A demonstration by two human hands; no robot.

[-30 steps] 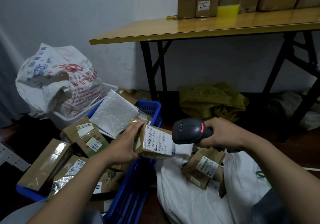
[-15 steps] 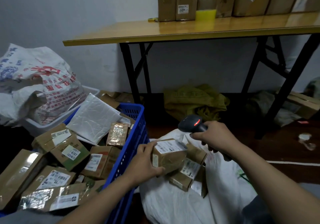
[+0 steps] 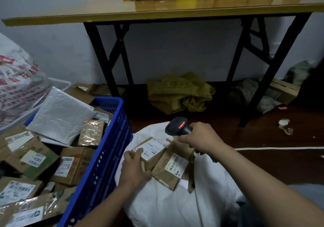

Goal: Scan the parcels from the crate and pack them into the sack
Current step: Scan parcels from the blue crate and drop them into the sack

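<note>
On floor (image 3: 263,167), crate (image 3: 107,156) and sack (image 3: 166,209)

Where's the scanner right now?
Head view, right of centre: the right hand holds the scanner above the mouth of the white sack, just beyond the labelled parcel that the left hand holds.

"4207" on a parcel label (image 3: 33,159)

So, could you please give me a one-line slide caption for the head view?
Left hand holds a labelled parcel in the white sack beside the blue crate; right hand grips the scanner.
</note>
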